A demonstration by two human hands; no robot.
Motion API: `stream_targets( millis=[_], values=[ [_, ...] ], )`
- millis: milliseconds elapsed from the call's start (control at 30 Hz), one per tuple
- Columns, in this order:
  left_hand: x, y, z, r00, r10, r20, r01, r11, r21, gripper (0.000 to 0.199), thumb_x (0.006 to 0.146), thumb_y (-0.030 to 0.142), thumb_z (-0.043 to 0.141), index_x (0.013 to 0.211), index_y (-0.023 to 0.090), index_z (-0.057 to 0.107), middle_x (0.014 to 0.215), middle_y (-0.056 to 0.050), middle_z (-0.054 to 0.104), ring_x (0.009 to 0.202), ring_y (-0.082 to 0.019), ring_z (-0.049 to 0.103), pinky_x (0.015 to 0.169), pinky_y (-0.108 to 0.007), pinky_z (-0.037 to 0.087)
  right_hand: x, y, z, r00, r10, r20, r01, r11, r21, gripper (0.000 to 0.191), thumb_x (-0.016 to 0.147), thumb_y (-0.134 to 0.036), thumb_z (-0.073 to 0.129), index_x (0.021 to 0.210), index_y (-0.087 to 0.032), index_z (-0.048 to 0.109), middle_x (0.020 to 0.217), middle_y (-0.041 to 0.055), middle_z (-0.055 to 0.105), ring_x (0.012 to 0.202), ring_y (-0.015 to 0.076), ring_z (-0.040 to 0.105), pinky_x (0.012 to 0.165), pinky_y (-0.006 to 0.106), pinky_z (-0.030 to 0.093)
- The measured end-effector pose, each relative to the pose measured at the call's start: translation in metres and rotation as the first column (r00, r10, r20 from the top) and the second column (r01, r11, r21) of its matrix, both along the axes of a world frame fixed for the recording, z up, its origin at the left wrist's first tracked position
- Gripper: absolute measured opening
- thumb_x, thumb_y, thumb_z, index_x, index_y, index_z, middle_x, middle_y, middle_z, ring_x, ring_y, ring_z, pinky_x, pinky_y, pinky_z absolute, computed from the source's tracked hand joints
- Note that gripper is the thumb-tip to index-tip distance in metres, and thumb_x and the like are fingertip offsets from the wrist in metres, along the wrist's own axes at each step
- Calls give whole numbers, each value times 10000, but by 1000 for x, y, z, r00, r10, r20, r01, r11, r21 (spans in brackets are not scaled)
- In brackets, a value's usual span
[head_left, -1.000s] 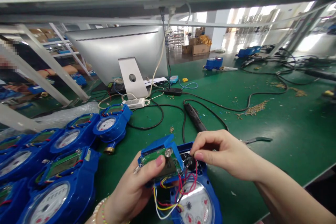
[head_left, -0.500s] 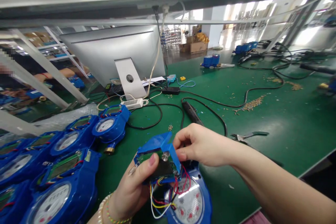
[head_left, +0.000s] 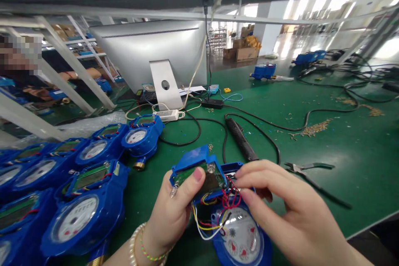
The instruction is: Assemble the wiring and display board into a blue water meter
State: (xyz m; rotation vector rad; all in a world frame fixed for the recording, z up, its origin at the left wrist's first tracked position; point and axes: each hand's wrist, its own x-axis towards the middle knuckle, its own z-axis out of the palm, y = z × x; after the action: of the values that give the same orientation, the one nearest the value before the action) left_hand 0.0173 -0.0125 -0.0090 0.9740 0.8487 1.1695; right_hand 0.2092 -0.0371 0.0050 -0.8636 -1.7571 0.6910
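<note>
My left hand (head_left: pixel 181 195) grips a blue plastic housing (head_left: pixel 191 158) with a green circuit board in it, the thumb pressed on the board. A coil spring (head_left: pixel 173 190) pokes out at the housing's left corner. Red, yellow, white and black wires (head_left: pixel 207 232) hang from the board over a blue water meter (head_left: pixel 241 232) with a round white dial, lying below. At the red wire loops (head_left: pixel 231 197), my right hand (head_left: pixel 280 203) has its thumb and fingers a little apart; whether they touch the wires I cannot tell.
Several similar blue meters (head_left: pixel 77 216) crowd the left side. Beyond my hands lie a black-handled corded tool (head_left: pixel 240 139), cutting pliers (head_left: pixel 308 170) and a pile of small brass-coloured pieces (head_left: pixel 316 128). A monitor (head_left: pixel 152 50) stands behind. Another person's arm shows at far left.
My right hand has left the housing's right edge and moved down to the red wires, its fingers opening. The left hand still holds the housing. The view has shifted slightly.
</note>
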Motion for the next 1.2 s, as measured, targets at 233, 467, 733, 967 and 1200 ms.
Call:
stream_targets(
  millis=[233,467,733,967,1200],
  values=[
    [-2,-2,12,984,-40,-172,44,999,19,318,867,428,581,978,141,658,948,-49,653,825,-158,583,791,-295,481,-11,-15,-10,977,-78,200,45,985,165,245,951,-148,456,1045,-41,655,1121,117,382,997,254,425,943,254,353],
    [0,-4,5,990,15,-143,-10,999,35,261,918,374,524,1044,180,644,944,-25,621,853,-141,555,820,-294,479,-12,-4,-4,994,33,100,-38,998,51,209,975,-155,439,913,-86,627,1064,76,409,922,228,470,828,237,413],
    [-3,1,4,979,40,-202,-25,997,76,267,908,374,543,1023,148,628,889,-35,579,876,-140,539,818,-270,462,-6,-7,-11,1000,31,-2,-31,988,-152,183,1004,-219,456,988,-161,629,839,-8,447,638,178,487,590,222,380],
    [-4,6,7,979,68,-194,-56,996,66,300,896,375,558,1054,131,633,962,-56,631,907,-173,566,812,-300,494,2,20,-6,996,7,91,-6,1000,-11,218,959,-208,456,967,-97,644,907,37,464,769,215,498,677,258,377],
    [-6,7,11,935,166,-312,-121,980,158,382,862,387,601,1112,100,640,1035,-74,648,922,-188,610,824,-291,510,11,31,-3,999,14,-29,-16,999,-43,195,958,-229,540,951,-79,664,954,61,469,862,249,485,788,269,367]
  ],
)
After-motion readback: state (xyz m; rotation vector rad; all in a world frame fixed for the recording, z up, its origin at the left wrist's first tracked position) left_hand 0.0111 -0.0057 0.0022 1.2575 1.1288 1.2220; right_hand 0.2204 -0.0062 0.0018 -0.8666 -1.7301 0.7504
